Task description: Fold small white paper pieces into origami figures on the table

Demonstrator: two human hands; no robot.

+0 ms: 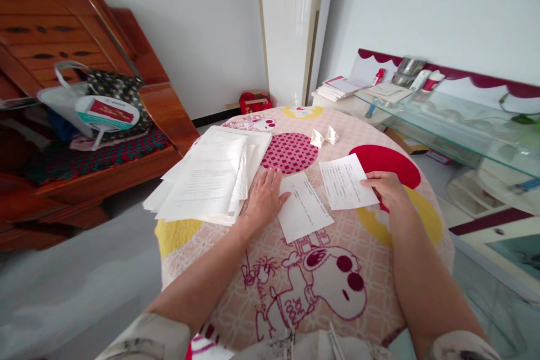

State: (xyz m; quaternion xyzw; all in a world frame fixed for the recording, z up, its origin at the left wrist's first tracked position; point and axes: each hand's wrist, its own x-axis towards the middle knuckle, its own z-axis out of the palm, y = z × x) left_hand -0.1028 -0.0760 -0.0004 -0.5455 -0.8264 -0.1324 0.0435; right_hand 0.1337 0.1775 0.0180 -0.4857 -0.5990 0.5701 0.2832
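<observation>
My right hand [385, 187] pinches the right edge of a printed sheet of paper [346, 183], which lies on or just above the table. To its left a second printed sheet [304, 208] rests flat on the tablecloth. My left hand [266, 196] lies flat with fingers spread, between that sheet and a stack of printed papers [202, 180], its thumb at the sheet's left edge. Beyond the sheets, two small folded white paper shapes [324, 136] stand close together.
A patterned cloth [291, 287] covers the round table. On the left is a wooden bench [162, 118] with a bag and a fan [107, 113]. A glass-topped stand [459, 124] with papers and containers is on the right. A tall white cabinet-like unit [287, 39] stands behind.
</observation>
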